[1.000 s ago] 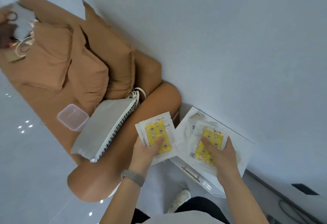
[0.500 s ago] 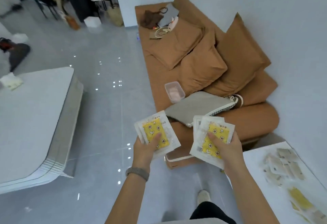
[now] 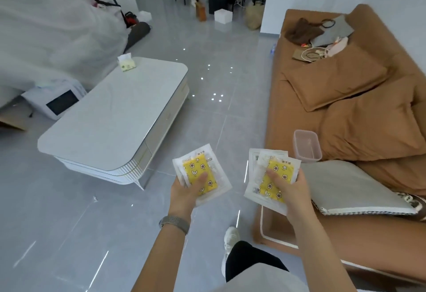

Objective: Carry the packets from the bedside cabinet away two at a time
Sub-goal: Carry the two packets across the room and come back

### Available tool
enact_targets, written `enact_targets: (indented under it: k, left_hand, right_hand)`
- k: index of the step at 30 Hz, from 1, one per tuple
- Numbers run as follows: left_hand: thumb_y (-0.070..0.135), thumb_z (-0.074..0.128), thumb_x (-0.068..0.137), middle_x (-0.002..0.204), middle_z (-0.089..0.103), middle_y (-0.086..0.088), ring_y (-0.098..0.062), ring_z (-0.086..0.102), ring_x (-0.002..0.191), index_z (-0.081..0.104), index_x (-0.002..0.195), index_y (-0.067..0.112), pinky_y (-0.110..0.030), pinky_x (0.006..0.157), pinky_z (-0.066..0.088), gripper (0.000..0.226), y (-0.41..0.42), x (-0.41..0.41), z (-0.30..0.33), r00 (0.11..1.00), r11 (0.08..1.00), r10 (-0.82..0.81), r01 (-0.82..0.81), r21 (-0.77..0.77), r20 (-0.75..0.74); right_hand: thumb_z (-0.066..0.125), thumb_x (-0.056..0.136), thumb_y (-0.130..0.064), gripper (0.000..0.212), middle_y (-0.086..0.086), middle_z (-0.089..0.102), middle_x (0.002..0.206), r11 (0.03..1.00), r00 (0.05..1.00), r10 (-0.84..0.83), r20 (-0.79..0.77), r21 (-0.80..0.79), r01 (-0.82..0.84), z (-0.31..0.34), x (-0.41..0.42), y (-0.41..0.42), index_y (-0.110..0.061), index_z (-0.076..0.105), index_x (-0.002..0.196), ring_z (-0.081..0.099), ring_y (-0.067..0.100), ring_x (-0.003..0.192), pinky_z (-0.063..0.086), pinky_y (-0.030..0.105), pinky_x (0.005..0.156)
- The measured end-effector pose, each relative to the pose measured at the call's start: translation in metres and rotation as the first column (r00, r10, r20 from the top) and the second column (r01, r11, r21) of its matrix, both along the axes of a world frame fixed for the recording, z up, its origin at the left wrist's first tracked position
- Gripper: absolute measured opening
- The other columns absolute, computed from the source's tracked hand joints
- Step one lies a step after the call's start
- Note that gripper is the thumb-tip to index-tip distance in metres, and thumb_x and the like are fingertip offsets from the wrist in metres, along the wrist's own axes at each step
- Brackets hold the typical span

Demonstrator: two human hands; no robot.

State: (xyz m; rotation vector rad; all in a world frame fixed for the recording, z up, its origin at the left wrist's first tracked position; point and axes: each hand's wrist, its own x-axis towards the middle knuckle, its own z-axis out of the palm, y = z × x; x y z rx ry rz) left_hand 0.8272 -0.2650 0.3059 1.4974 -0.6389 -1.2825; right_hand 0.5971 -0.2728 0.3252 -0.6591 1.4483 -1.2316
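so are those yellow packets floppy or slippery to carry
Probably light and fairly flat: each hand holds its packets, left and right, with only a thumb on top. The clear wrapper edges look thin, so likely bendy. The glossy film may let stacked ones slide; the right stack is already fanned apart.

Left packets point(image 3: 201, 174): small stack, clear wrap over yellow star-and-moon print, held in left hand point(image 3: 187, 193), thumb on top. Right packets point(image 3: 269, 177): same print, fanned stack, held in right hand point(image 3: 289, 190). Both face up above floor.
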Motion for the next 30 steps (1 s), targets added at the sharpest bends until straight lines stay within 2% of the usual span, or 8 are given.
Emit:
enact_targets:
  k: [5, 10, 14, 18, 20, 22, 25, 30]
  left_hand:
    - [0.018, 0.076, 0.081, 0.092, 0.073, 0.002, 0.001, 0.069, 0.064, 0.067, 0.107, 0.014, -0.012, 0.05, 0.05, 0.027, -0.088, 0.018, -0.005, 0.998, 0.999, 0.05, -0.05, 0.008, 0.045]
    - [0.023, 0.074, 0.083, 0.095, 0.075, 0.003, -0.007, 0.072, 0.079, 0.069, 0.107, 0.019, -0.014, 0.053, 0.052, 0.025, -0.178, 0.032, 0.008, 0.993, 0.994, 0.108, -0.108, 0.014, 0.044]
    - [0.02, 0.075, 0.083, 0.093, 0.073, 0.004, -0.007, 0.07, 0.077, 0.068, 0.106, 0.018, -0.014, 0.053, 0.052, 0.024, -0.232, 0.044, 0.014, 0.978, 0.979, 0.203, -0.203, 0.013, 0.048]
    - [0.026, 0.077, 0.08, 0.097, 0.074, 0.002, -0.018, 0.071, 0.091, 0.068, 0.101, 0.023, -0.028, 0.072, 0.056, 0.022, -0.289, 0.064, 0.01, 0.96, 0.961, 0.273, -0.275, 0.028, 0.061]
    - [0.032, 0.079, 0.077, 0.099, 0.074, 0.002, -0.02, 0.07, 0.095, 0.067, 0.105, 0.022, -0.039, 0.084, 0.057, 0.032, -0.321, 0.076, 0.004, 0.949, 0.949, 0.309, -0.312, 0.041, 0.068]
    - [0.034, 0.081, 0.076, 0.099, 0.074, 0.003, -0.021, 0.069, 0.097, 0.067, 0.107, 0.023, -0.044, 0.088, 0.055, 0.035, -0.356, 0.088, -0.001, 0.941, 0.942, 0.33, -0.334, 0.042, 0.076]
    - [0.034, 0.079, 0.078, 0.1, 0.074, 0.004, -0.018, 0.07, 0.095, 0.067, 0.107, 0.024, -0.041, 0.085, 0.055, 0.033, -0.409, 0.111, -0.011, 0.932, 0.934, 0.354, -0.357, 0.025, 0.082]
    - [0.031, 0.078, 0.08, 0.101, 0.074, 0.002, -0.017, 0.071, 0.093, 0.064, 0.112, 0.021, -0.03, 0.074, 0.053, 0.036, -0.504, 0.156, -0.03, 0.921, 0.92, 0.388, -0.39, 0.034, 0.041]
  right_hand:
    - [0.082, 0.075, -0.016, 0.039, -0.002, 0.074, 0.098, 0.999, 0.999, 0.048, 0.023, -0.004, -0.048, -0.009, 0.015, -0.103, -0.024, 0.061, 0.107, 0.072, 0.021, 0.09, 0.058, 0.044, 0.081]
    - [0.08, 0.077, -0.012, 0.032, -0.002, 0.073, 0.092, 0.994, 0.994, 0.109, 0.032, -0.022, -0.108, 0.005, 0.022, -0.207, -0.025, 0.061, 0.1, 0.07, 0.013, 0.075, 0.056, 0.031, 0.064]
    - [0.08, 0.077, -0.01, 0.037, 0.001, 0.073, 0.096, 0.987, 0.986, 0.158, 0.054, 0.007, -0.159, 0.012, 0.036, -0.282, -0.019, 0.061, 0.108, 0.071, 0.019, 0.082, 0.059, 0.037, 0.073]
    - [0.079, 0.079, -0.01, 0.035, -0.001, 0.072, 0.095, 0.967, 0.966, 0.256, 0.027, -0.009, -0.255, 0.016, 0.062, -0.364, -0.018, 0.061, 0.107, 0.07, 0.014, 0.077, 0.057, 0.028, 0.061]
    - [0.079, 0.078, -0.011, 0.032, -0.001, 0.072, 0.093, 0.951, 0.951, 0.309, 0.002, -0.027, -0.309, 0.017, 0.078, -0.407, -0.02, 0.061, 0.103, 0.07, 0.012, 0.074, 0.057, 0.028, 0.061]
    - [0.08, 0.077, -0.011, 0.03, -0.002, 0.072, 0.091, 0.939, 0.94, 0.341, -0.031, -0.035, -0.342, 0.017, 0.094, -0.45, -0.023, 0.061, 0.098, 0.07, 0.012, 0.073, 0.058, 0.03, 0.063]
    - [0.082, 0.076, -0.012, 0.031, 0.0, 0.072, 0.093, 0.923, 0.922, 0.381, -0.068, -0.025, -0.383, 0.013, 0.121, -0.511, -0.022, 0.062, 0.099, 0.071, 0.017, 0.079, 0.058, 0.031, 0.064]
    - [0.081, 0.076, -0.009, 0.033, 0.003, 0.072, 0.094, 0.898, 0.893, 0.438, -0.099, 0.013, -0.439, 0.006, 0.165, -0.602, -0.019, 0.063, 0.102, 0.07, 0.018, 0.078, 0.056, 0.027, 0.058]
